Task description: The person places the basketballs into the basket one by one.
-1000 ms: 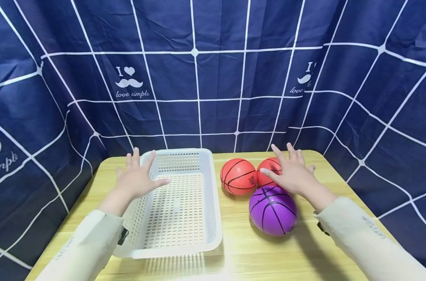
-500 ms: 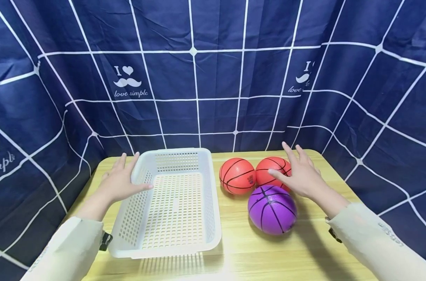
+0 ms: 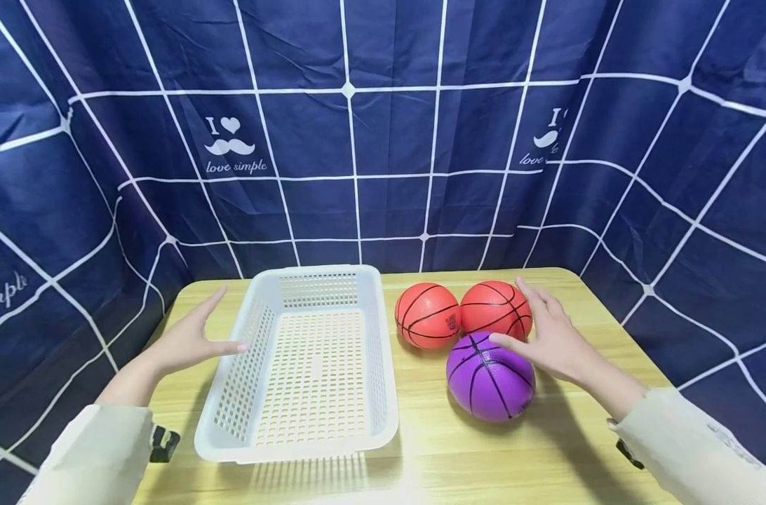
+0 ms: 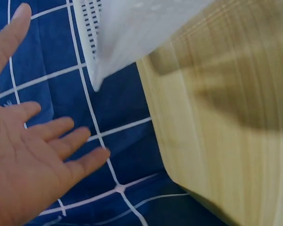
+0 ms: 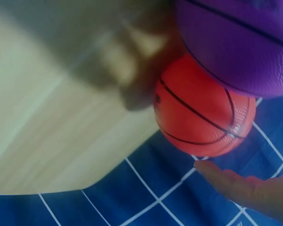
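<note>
My left hand (image 3: 184,342) is spread beside the left wall of a white plastic basket (image 3: 391,393), its thumb reaching over the rim in the head view. In the left wrist view the palm shows with straight, parted fingers and nothing held. My right hand (image 3: 556,344) hovers at the right of three small basketballs, thumb overlapping the top of the purple basketball (image 3: 489,382). Behind that one sit an orange-red basketball (image 3: 493,308) on the right and a similar basketball (image 3: 427,315) on the left. In the right wrist view, a fingertip lies close to a red ball (image 5: 203,113).
The basket and balls stand on a light wooden table (image 3: 433,463) with rounded far corners. A dark blue curtain (image 3: 389,140) with white grid lines surrounds its back and sides. A strip of wood separates the basket from the balls.
My left hand has moved left and down, from over the basket to its left side. The right hand has shifted right and lower, uncovering more of the rear right ball. The balls stay put.
</note>
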Motion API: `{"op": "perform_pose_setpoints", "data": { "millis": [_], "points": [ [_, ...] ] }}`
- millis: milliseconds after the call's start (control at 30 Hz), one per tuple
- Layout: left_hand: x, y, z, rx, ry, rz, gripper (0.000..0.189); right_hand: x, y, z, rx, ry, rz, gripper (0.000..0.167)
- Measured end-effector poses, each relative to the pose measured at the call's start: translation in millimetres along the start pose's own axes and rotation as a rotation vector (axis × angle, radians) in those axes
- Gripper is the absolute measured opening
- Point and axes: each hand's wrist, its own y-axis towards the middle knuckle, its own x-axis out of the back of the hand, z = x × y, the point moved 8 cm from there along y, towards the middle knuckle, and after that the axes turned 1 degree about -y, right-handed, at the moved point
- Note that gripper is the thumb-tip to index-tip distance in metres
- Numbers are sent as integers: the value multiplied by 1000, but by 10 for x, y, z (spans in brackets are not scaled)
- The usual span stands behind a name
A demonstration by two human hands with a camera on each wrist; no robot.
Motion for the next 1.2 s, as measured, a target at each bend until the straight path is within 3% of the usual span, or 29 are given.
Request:
{"op": "perform_pose_setpoints", "data": {
  "millis": [400, 800, 1200],
  "points": [
    [-84, -142, 227, -6, -248, 104, 101, -144, -239, -43, 46, 50, 52, 111],
    [-249, -222, 362, 36, -361, 186, 86, -283, -374, -63, 107, 83, 49, 103],
    [-292, -232, 367, 27, -457, 181, 72, -368, -442, -90, 88, 144, 74, 100]
  ]
}}
